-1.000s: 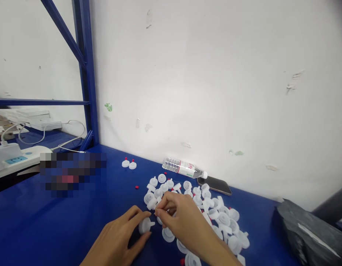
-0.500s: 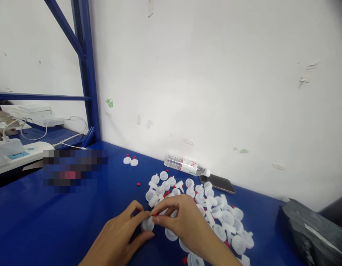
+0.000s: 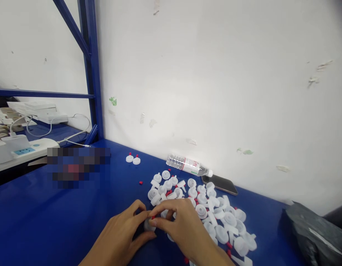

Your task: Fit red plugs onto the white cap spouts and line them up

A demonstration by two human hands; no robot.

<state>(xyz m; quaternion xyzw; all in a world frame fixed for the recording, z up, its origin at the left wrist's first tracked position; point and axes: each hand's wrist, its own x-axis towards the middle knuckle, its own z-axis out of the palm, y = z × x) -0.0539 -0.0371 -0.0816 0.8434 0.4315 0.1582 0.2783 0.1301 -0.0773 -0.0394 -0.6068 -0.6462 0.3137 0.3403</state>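
Observation:
Between the thumb and fingers of my left hand [image 3: 122, 231] a white plastic nozzle cap [image 3: 149, 227] stands on the blue table. My right hand [image 3: 184, 225] pinches a small red tip cap [image 3: 153, 217] at the top of that nozzle cap; my fingertips partly cover both pieces, so how far the red one sits on the spout cannot be seen. Beside and beyond my right hand spreads a pile of white nozzle caps [image 3: 221, 234] mixed with red tip caps [image 3: 229, 245]. Farther back stand two white nozzle caps [image 3: 129, 159] with red tips on their spouts.
A clear plastic bottle [image 3: 190, 166] lies along the wall, with a phone [image 3: 220, 184] beside it. One loose red tip cap [image 3: 141, 183] rests left of the pile. A dark plastic bag [image 3: 315, 232] is at right; a power strip [image 3: 35, 147] and blue frame post [image 3: 95, 74] are at left.
The whole view has shifted slightly, moving the scene a little rightward. Both hands keep their hold; my right fingertips sit slightly lower and nearer the nozzle cap.

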